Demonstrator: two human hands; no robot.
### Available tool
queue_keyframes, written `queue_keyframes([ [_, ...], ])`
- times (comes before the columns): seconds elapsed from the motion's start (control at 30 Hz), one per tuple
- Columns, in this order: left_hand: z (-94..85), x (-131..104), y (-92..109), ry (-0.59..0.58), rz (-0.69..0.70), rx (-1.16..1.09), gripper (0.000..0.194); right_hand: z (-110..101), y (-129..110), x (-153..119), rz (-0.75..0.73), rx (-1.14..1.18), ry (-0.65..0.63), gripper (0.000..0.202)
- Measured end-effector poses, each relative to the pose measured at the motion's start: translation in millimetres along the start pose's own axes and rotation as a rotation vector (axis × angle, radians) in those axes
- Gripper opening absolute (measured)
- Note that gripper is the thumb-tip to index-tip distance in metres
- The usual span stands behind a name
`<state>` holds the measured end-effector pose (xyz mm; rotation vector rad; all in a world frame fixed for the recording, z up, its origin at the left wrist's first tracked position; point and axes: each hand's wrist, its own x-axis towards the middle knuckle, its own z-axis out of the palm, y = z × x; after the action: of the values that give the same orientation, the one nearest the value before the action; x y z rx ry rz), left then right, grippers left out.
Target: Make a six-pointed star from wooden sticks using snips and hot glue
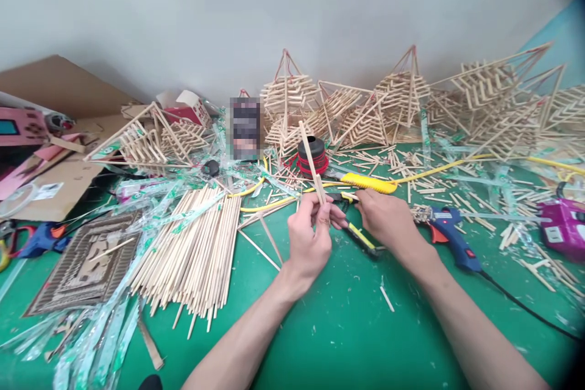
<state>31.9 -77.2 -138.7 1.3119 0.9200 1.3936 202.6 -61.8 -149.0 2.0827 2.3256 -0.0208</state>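
My left hand (pixel 311 228) is closed around a few wooden sticks (pixel 311 155) that point up and away from me. To its right, my right hand (pixel 381 216) has its fingers pressed together at the black and yellow pliers (pixel 363 237); what exactly the fingertips grip is hidden. The pliers lie between both hands, near the left fingertips. Just beyond the hands are a spool of red wire (pixel 312 158) and a yellow cutter (pixel 369 183). A large bundle of long sticks (pixel 194 256) lies left of my left hand.
Stick pyramid frames (pixel 286 94) stand along the wall. A blue glue gun (pixel 452 237) with a black cord lies at right, near a purple device (pixel 564 228). Short stick pieces are scattered behind it. Cardboard (pixel 55 183), a corrugated piece (pixel 86 262) and plastic strips cover the left.
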Motion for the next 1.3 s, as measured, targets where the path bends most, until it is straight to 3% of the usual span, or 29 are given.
queue_keyframes([
  [0.2,-1.7,-1,7,0.019,0.058,-0.051,0.022,-12,-9,-17,-0.104,0.01,-0.05,0.016],
  [0.33,-1.5,-2,7,-0.013,0.066,-0.039,0.024,-17,-20,-32,-0.128,0.033,-0.03,0.021],
  [0.43,-1.3,-2,7,-0.03,0.063,-0.042,0.024,-18,-15,-36,-0.169,0.079,0.007,0.022],
  [0.53,-1.1,-2,7,-0.031,0.068,-0.065,0.021,-17,5,-26,-0.211,0.145,0.073,0.03],
  [0.67,-0.5,-2,7,-0.044,0.049,-0.053,0.022,-7,32,7,-0.324,0.247,0.112,0.038],
  [0.83,-0.5,-2,6,-0.057,0.037,-0.014,0.027,-1,36,28,-0.446,0.331,0.14,0.034],
  [0.97,-1.4,-1,8,-0.053,0.057,-0.017,0.023,-23,44,-9,-0.395,0.374,0.273,0.031],
  [1.07,-2.1,-1,9,-0.056,0.062,-0.013,0.022,-30,64,-55,-0.161,0.347,0.49,0.024],
  [1.2,-2.2,-1,7,-0.058,0.058,-0.008,0.023,-4,92,-110,0.13,0.152,0.551,0.026],
  [1.3,-1.4,0,5,-0.06,0.056,-0.01,0.022,24,102,-135,0.238,0.04,0.418,0.044],
])
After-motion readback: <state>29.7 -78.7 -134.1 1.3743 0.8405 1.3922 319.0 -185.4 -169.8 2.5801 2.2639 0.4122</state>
